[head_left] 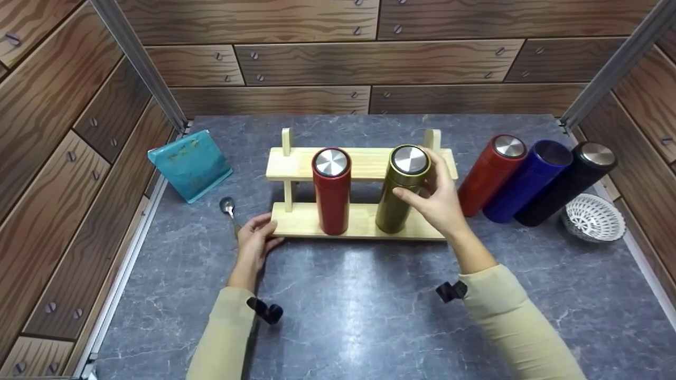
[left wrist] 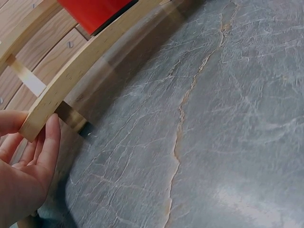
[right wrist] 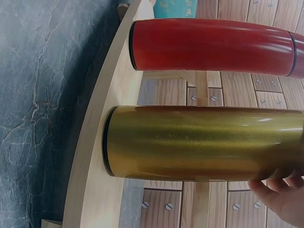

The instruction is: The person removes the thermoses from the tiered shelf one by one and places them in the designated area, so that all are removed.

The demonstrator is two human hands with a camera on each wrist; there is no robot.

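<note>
A two-tier wooden rack (head_left: 362,221) stands mid-table. My left hand (head_left: 254,240) grips the left end of its lower shelf; in the left wrist view the fingers (left wrist: 50,147) curl under the board. On that shelf a red thermos bottle (head_left: 332,198) stands upright, untouched. To its right is a gold-green thermos bottle (head_left: 393,208), its dark base at the lower shelf board in the right wrist view. My right hand (head_left: 435,200) holds this bottle near its steel-topped lid, thumb in front and fingers round the right side.
Right of the rack lean another red bottle (head_left: 488,171), a blue bottle (head_left: 523,184) and a black bottle (head_left: 562,187). Beside them sits a white woven basket (head_left: 594,216). At left are a teal pouch (head_left: 193,166) and a spoon (head_left: 228,207). Wood-patterned walls enclose the table.
</note>
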